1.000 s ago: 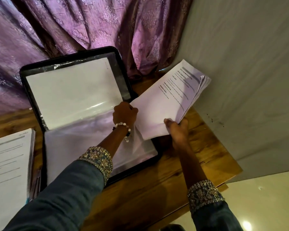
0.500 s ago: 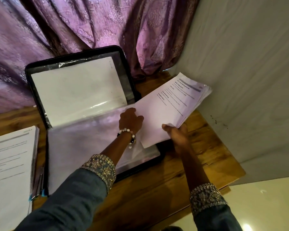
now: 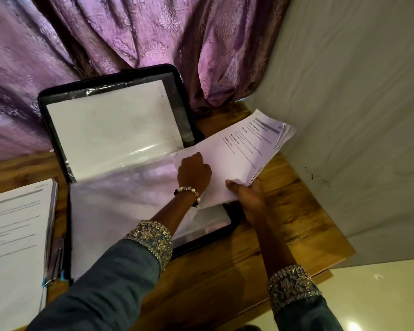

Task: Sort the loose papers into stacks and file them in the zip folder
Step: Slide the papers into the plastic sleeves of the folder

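- The zip folder (image 3: 120, 130) lies open on the wooden table (image 3: 285, 211), its far flap leaning against the purple curtain (image 3: 129, 39); its clear sleeves (image 3: 120, 199) spread over the near half.
- The right hand (image 3: 247, 199) grips the near corner of a sheaf of papers (image 3: 239, 158), thumb on top; the sheaf slants over the folder's right edge, its far end near the grey wall (image 3: 344, 115).
- The left hand (image 3: 193, 172), fingers curled, is at the sheaf's left edge where it meets the sleeves; whether it pinches anything cannot be told.
- A second paper stack (image 3: 14, 235) lies just left of the folder.
- Bare wood shows right of the folder and along the near edge.
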